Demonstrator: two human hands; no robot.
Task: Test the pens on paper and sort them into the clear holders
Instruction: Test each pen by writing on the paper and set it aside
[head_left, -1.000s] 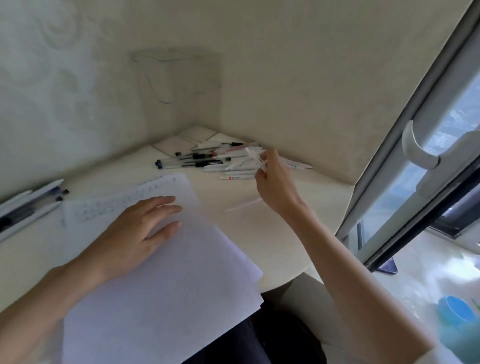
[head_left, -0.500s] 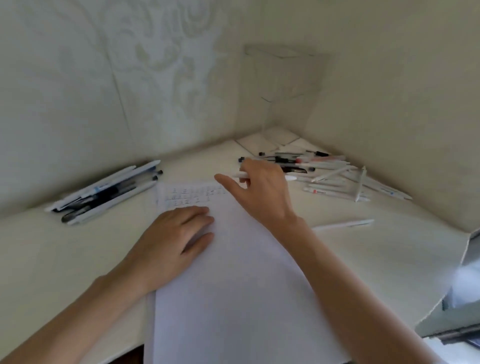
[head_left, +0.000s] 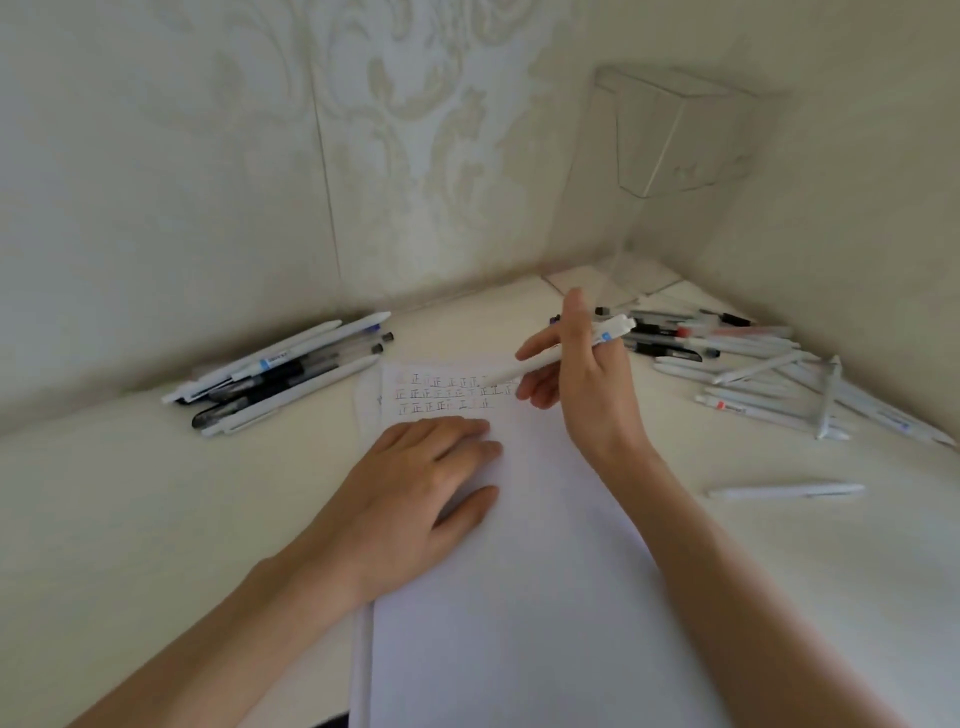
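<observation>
White paper (head_left: 519, 597) w/ rows of black & reddish marks at its 12 o'clock end; pen (head_left: 535, 365) white, blue label. 10 o'clock pile (head_left: 280, 371) white, black, some blue; 2 o'clock pile (head_left: 727, 358) white/grey w/ black & red bits. Cream wall (head_left: 415, 130) w/ pale damask pattern.

Head camera looks down (seemingly close) at desk (head_left: 156, 519).
</observation>
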